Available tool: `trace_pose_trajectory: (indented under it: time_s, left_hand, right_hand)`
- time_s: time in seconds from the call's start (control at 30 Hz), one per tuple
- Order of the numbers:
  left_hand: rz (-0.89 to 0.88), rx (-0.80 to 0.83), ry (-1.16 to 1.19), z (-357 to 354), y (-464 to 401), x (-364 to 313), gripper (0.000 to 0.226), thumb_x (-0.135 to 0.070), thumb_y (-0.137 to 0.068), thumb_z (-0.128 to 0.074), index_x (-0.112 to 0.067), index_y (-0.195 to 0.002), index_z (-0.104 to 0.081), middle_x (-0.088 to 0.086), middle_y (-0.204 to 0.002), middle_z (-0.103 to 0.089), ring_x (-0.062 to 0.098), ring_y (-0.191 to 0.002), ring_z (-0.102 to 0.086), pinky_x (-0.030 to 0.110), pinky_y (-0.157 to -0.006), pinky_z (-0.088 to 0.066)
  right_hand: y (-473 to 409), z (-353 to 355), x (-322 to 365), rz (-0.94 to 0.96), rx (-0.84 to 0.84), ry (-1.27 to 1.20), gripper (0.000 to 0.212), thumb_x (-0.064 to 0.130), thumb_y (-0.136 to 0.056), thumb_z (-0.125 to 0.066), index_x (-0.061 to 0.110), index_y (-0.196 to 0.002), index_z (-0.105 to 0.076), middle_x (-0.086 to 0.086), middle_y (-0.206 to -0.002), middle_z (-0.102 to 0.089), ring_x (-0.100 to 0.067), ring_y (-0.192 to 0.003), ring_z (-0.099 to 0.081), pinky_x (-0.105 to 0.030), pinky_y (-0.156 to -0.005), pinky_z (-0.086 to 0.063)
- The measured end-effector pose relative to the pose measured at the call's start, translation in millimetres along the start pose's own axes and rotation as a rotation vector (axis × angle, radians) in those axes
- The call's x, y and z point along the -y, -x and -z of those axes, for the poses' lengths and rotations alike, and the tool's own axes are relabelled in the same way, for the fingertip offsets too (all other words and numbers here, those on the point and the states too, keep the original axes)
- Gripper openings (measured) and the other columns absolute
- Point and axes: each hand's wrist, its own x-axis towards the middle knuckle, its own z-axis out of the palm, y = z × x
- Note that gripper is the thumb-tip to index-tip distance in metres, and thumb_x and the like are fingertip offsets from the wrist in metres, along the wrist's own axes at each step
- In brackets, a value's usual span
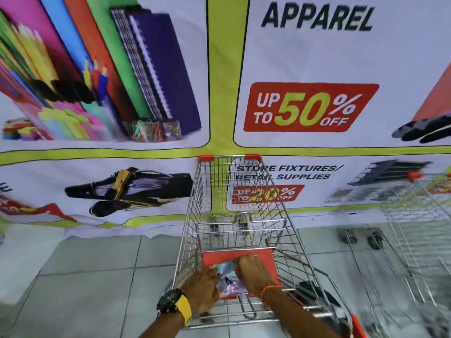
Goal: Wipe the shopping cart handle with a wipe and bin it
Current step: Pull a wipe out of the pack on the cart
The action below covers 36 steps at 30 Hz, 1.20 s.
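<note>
A metal wire shopping cart [244, 211] stands in front of me, nose towards a printed banner. Its red child-seat flap [266, 258] lies across the near end. On that flap rests a blue and lilac wipes packet [228, 279]. My left hand [203, 286], with a black and yellow watch on the wrist, holds the packet's left side. My right hand [253, 272], with an orange bead bracelet, grips the packet's top right. The red end of the cart handle [357, 325] shows at the bottom right; most of the handle is out of view. No loose wipe or bin is visible.
A large sale banner [224, 93] hangs just beyond the cart's front. A second wire cart [415, 228] stands blurred on the right. Pale floor tiles [97, 276] spread to the left of my cart.
</note>
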Motion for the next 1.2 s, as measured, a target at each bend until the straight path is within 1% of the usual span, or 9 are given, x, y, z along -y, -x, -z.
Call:
trace_pose_trajectory:
  time_s: [0.13,0.23,0.3,0.37,0.47,0.57,0.63,0.93,1.2]
  left_hand:
    - [0.031,0.099,0.014,-18.2,-21.7,12.9,0.067,-0.036,-0.101,-0.039,-0.002,-0.155,-0.019,0.016,-0.166,-0.015,0.028,-0.154,-0.016,0.033,-0.125,-0.017]
    - [-0.051,0.082,-0.017,-33.0,-31.8,18.5,0.073,-0.065,-0.068,-0.067,-0.014,-0.120,-0.073,0.001,-0.130,-0.070,0.005,-0.123,-0.062,0.011,-0.102,-0.044]
    - [-0.048,-0.018,-0.158,-35.9,-31.4,21.2,0.066,-0.076,-0.038,-0.072,-0.032,-0.087,-0.083,-0.018,-0.096,-0.079,-0.007,-0.091,-0.072,0.005,-0.085,-0.050]
    - [-0.056,0.013,-0.115,-41.1,-36.2,25.0,0.067,-0.076,-0.030,-0.073,-0.034,-0.080,-0.083,-0.020,-0.089,-0.079,-0.008,-0.086,-0.072,0.006,-0.090,-0.044]
    - [-0.013,0.057,-0.033,-30.4,-42.9,17.7,0.070,-0.067,-0.046,-0.074,-0.023,-0.100,-0.081,-0.011,-0.106,-0.078,-0.001,-0.099,-0.071,0.018,-0.112,-0.022]
    - [0.024,0.141,0.120,-35.8,-48.2,26.2,0.071,-0.044,-0.091,-0.049,-0.014,-0.153,-0.031,0.004,-0.161,-0.035,0.024,-0.135,-0.050,0.038,-0.108,-0.041]
    - [0.028,0.195,0.137,-36.9,-50.2,26.9,0.069,-0.040,-0.096,-0.039,-0.017,-0.157,-0.017,0.001,-0.167,-0.018,0.030,-0.138,-0.045,0.044,-0.103,-0.048]
    - [0.050,0.166,0.146,-46.7,-54.9,27.9,0.069,-0.035,-0.098,-0.038,-0.019,-0.158,-0.010,-0.002,-0.168,-0.011,0.027,-0.144,-0.038,0.042,-0.109,-0.044]
    - [0.046,0.168,0.108,-60.5,-57.4,33.5,0.071,-0.037,-0.098,-0.043,-0.016,-0.158,-0.012,-0.004,-0.169,-0.002,0.022,-0.153,-0.018,0.041,-0.116,-0.038]
  right_hand:
    - [-21.6,-25.6,-1.8,0.032,0.144,0.057,0.029,0.016,-0.101,-0.051,0.004,-0.126,-0.058,-0.023,-0.132,-0.059,-0.039,-0.125,-0.057,-0.049,-0.105,-0.045]
    - [-33.6,-39.2,-2.2,0.045,0.193,0.081,0.037,0.022,-0.093,-0.069,0.001,-0.122,-0.063,-0.024,-0.130,-0.063,-0.040,-0.123,-0.061,-0.048,-0.102,-0.051]
    - [-38.0,-40.6,-1.6,0.059,0.191,0.089,0.034,0.024,-0.093,-0.066,0.001,-0.119,-0.065,-0.025,-0.127,-0.065,-0.041,-0.120,-0.062,-0.049,-0.100,-0.051]
    - [-41.2,-43.8,-3.9,0.083,0.187,0.109,0.035,0.026,-0.094,-0.063,0.001,-0.119,-0.066,-0.026,-0.126,-0.066,-0.042,-0.119,-0.062,-0.050,-0.099,-0.051]
    - [-43.8,-46.9,-6.1,0.112,0.178,0.114,0.034,0.024,-0.095,-0.059,0.001,-0.119,-0.065,-0.027,-0.126,-0.066,-0.043,-0.118,-0.062,-0.051,-0.098,-0.051]
    - [-44.8,-49.9,-8.0,0.137,0.158,0.117,0.031,0.024,-0.098,-0.054,0.003,-0.118,-0.064,-0.026,-0.125,-0.065,-0.045,-0.117,-0.061,-0.054,-0.097,-0.049]
    - [-44.9,-49.8,-8.5,0.154,0.152,0.115,0.030,0.026,-0.098,-0.054,0.004,-0.117,-0.064,-0.025,-0.124,-0.066,-0.045,-0.116,-0.062,-0.053,-0.096,-0.050]
    - [-42.6,-42.7,-18.9,0.233,0.160,-0.062,0.028,0.026,-0.092,-0.061,0.008,-0.113,-0.060,-0.019,-0.122,-0.065,-0.038,-0.114,-0.060,-0.049,-0.096,-0.053]
    - [-28.0,-26.3,-41.7,0.060,0.184,-0.801,0.013,-0.009,-0.087,-0.058,0.003,-0.086,-0.063,-0.001,-0.083,-0.059,-0.012,-0.080,-0.053,-0.026,-0.079,-0.046]
